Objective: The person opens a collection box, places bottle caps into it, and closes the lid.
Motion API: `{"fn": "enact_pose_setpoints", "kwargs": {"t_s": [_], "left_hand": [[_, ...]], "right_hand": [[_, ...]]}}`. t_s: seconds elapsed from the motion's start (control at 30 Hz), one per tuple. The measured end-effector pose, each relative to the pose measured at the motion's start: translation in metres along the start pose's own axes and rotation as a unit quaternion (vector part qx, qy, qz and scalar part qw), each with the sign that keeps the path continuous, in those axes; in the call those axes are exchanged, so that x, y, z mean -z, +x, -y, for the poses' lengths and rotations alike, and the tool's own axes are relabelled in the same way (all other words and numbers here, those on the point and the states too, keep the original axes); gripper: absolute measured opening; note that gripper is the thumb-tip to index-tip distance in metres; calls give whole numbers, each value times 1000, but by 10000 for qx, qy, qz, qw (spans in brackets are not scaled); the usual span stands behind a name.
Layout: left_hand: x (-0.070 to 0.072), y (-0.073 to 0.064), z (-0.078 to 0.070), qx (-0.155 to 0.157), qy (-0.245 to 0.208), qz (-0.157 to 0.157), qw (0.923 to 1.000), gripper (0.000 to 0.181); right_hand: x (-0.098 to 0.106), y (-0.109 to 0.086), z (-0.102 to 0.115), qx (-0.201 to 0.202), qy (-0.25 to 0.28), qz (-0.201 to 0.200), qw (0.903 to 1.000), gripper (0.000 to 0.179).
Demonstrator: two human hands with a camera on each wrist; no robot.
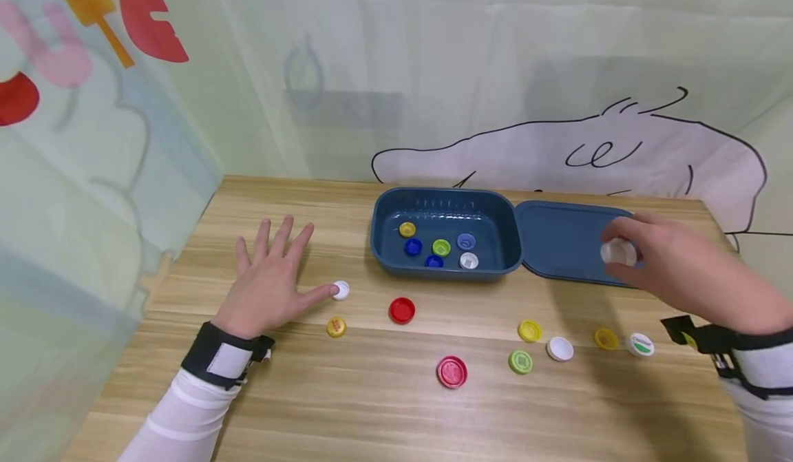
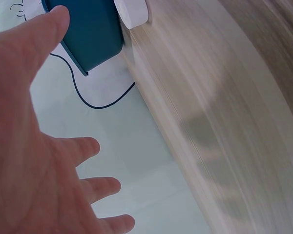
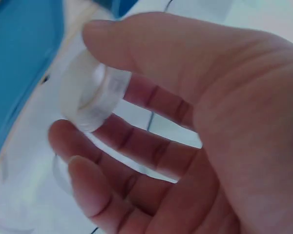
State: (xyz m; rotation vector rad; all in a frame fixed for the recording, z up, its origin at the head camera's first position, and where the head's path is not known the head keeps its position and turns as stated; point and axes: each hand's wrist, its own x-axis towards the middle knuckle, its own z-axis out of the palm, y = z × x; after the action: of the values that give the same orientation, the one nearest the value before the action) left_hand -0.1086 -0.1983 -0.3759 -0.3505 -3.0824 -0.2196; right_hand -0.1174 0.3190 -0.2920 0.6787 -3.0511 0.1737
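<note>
My right hand (image 1: 688,266) pinches a white, see-through bottle cap (image 3: 95,95) between thumb and fingers, raised above the dark blue lid (image 1: 557,238). On the left, my left hand (image 1: 266,293) has its fingers spread, with the thumb tip at the edge of a white bottle cap (image 1: 342,290) on the table. A gold bottle cap (image 1: 336,326) lies just below that thumb. Between the hands stands a dark blue box (image 1: 446,275) with several bottle caps inside: yellow, blue, green and white.
On the wooden table (image 1: 347,407) lie a red cap (image 1: 402,310) and a darker red cap (image 1: 452,372). Toward the right are a yellow cap (image 1: 529,330), a green cap (image 1: 520,361) and several more. A printed cloth (image 1: 434,69) hangs behind the table.
</note>
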Motion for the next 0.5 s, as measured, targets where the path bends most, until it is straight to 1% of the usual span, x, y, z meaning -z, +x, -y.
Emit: {"fn": "enact_pose_setpoints", "kwargs": {"t_s": [0.07, 0.13, 0.23, 0.27, 0.4, 0.5], "left_hand": [[0, 0, 0, 7, 3, 11, 10000, 106], [0, 1, 0, 10, 13, 16, 10000, 106], [0, 1, 0, 12, 15, 16, 10000, 106], [0, 1, 0, 10, 23, 12, 10000, 106], [-1, 1, 0, 8, 9, 2, 10000, 106], [-2, 0, -1, 7, -15, 2, 10000, 106]], "right_hand": [[6, 16, 13, 202, 12, -57, 9998, 32], [9, 31, 25, 352, -16, -21, 9994, 35], [9, 56, 41, 541, 34, 54, 9985, 37], [7, 64, 45, 636, 64, 52, 9979, 38], [-7, 93, 57, 804, 237, 242, 9962, 37], [-22, 110, 62, 704, 349, 499, 9957, 36]]}}
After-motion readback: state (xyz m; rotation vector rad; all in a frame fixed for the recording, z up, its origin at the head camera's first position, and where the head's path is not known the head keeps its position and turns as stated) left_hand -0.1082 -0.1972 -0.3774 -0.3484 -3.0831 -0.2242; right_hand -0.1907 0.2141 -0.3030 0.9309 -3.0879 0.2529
